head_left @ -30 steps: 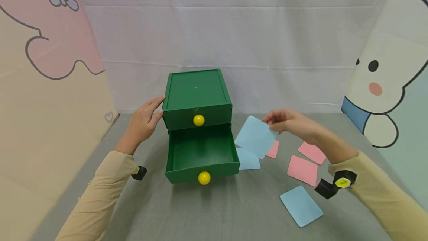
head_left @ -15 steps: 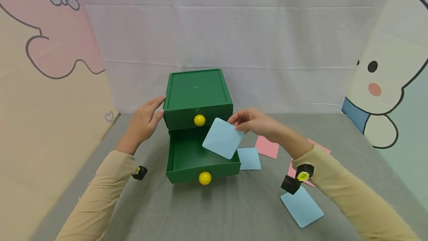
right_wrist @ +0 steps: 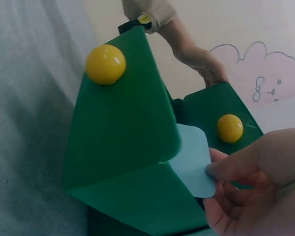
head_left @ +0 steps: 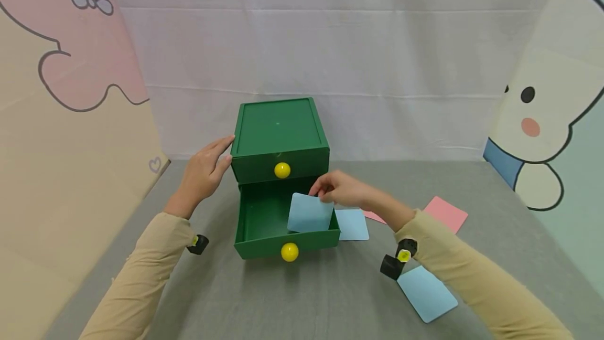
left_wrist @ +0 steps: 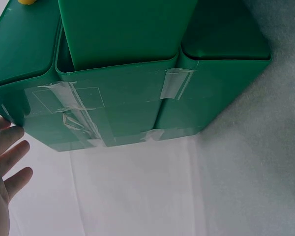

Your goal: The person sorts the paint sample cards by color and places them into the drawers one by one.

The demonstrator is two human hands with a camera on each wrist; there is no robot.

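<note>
The right hand (head_left: 337, 189), pinching the blue card (head_left: 310, 213), has lowered it into the open bottom drawer (head_left: 255, 214); the left hand (head_left: 203, 172) stays flat against the green cabinet (head_left: 278, 130).

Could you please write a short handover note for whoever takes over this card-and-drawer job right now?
Left hand: flat against the left side of the green drawer box.
Right hand: pinching a blue card, lowered partway into the open bottom drawer.
Done: bottom drawer pulled out; top drawer shut.
Left: release this card. On the table remain two blue cards and two visible pink cards.
</note>
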